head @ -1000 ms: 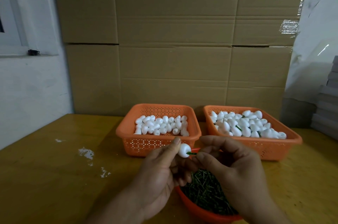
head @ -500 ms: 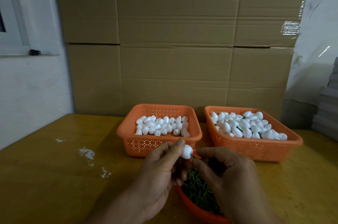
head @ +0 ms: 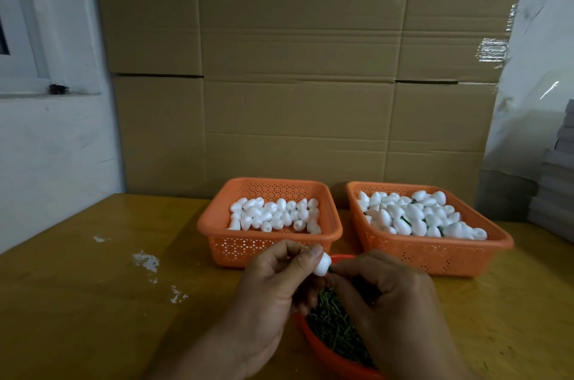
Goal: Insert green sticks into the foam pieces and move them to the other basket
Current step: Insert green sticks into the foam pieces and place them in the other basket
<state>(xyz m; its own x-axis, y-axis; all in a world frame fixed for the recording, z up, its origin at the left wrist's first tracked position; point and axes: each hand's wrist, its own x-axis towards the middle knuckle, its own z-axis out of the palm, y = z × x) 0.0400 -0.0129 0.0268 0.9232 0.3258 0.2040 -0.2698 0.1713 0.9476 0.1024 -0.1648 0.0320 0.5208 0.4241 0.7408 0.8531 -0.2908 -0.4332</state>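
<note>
Foam piece (head: 322,263), white and egg-shaped, sits in the head view pinched between thumb and forefinger of the left hand (head: 273,292), held above the far rim of the round orange bowl (head: 323,351) that holds the loose green sticks (head: 332,323). The right hand (head: 391,302) meets it from the right, its fingertips closed on 1 green stick (head: 329,271), of which only a dark sliver shows at the foam's lower right end; how deep it has gone cannot be told. The stick's long axis seems to run roughly left to right, from the right fingertips into the foam, so the push looks to be leftward against the left-hand pinch. Beyond the hands stand 2 orange baskets: the left basket (head: 217,224) with plain foam pieces, directly ahead of the left hand, and the right basket (head: 497,243) with foam pieces among which green stems show. Judging by that, the right basket is the destination; it lies forward and to the right of the held piece, nearer the right hand. The wooden table (head: 93,302) carries white flecks to the left.
</note>
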